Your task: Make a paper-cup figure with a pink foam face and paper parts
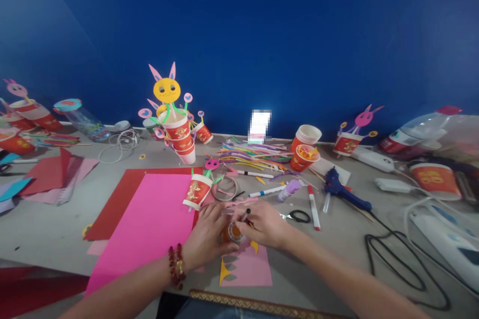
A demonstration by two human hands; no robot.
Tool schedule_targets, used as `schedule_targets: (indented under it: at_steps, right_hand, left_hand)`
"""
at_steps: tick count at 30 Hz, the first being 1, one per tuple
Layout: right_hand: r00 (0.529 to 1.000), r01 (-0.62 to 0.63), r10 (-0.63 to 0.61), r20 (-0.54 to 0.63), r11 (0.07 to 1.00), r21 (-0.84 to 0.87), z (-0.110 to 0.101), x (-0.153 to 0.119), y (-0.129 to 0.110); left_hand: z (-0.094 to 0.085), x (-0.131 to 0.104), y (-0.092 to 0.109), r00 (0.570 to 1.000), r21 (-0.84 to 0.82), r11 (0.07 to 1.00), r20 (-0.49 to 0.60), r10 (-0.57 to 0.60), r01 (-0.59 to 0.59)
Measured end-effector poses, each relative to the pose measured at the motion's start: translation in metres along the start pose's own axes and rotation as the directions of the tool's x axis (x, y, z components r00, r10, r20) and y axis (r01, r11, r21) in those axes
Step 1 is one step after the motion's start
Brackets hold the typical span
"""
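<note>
My right hand [264, 224] is closed round a dark pen [247, 213], its lower fingers at a round, clear ring-shaped object [235, 231]. My left hand [211, 232] lies with thumb and fingers apart around the left side of that ring, steadying or touching it. Under the hands and toward me is a light pink sheet [254, 271] with rounded cut-outs along its left edge and yellow scraps [223, 271] beside them. Just behind my left hand a red paper cup figure [198, 189] leans on the papers.
Bright pink paper [149, 224] lies over red paper [112, 209] at left. Decorated cups [177, 132] stand behind. Coloured pipe cleaners [254, 154] are heaped at back centre. Black-handled scissors [299, 216], a red-capped marker [314, 209] and a blue glue gun [344, 190] with its cable lie at right.
</note>
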State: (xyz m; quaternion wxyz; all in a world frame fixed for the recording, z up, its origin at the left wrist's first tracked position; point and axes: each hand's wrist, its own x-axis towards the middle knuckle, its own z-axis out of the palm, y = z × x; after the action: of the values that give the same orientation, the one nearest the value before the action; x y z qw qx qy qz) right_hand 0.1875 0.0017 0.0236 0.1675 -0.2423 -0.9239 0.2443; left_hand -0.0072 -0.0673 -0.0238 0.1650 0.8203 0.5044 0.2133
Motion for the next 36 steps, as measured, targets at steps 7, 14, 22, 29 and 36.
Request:
schedule_targets:
  at_steps: [7,14,22,29,36]
  right_hand:
    - [0.997,0.081,-0.079,0.024,0.994,-0.079,0.007,-0.008,-0.001]
    - [0.975,0.219,-0.207,0.084,0.959,-0.179,0.008,-0.01,0.001]
    - [0.974,0.191,-0.146,0.175,0.943,-0.272,0.006,-0.007,-0.006]
    - [0.994,-0.003,0.022,0.11,0.984,-0.177,0.01,0.005,-0.009]
    - [0.952,-0.134,0.186,-0.244,0.968,0.213,-0.004,-0.014,0.003]
  left_hand:
    - [-0.003,0.0,0.0,1.0,-0.028,0.999,-0.005,0.019,-0.019]
    - [-0.004,0.002,0.003,1.0,-0.023,1.0,-0.017,0.015,-0.016]
    - [-0.001,0.001,0.002,0.999,-0.027,1.0,-0.031,0.015,-0.015]
    - [0.0,-0.001,-0.001,1.0,-0.038,0.999,-0.028,0.011,-0.012]
    - [-0.003,0.001,0.001,1.0,-0.03,1.0,0.019,-0.003,0.003]
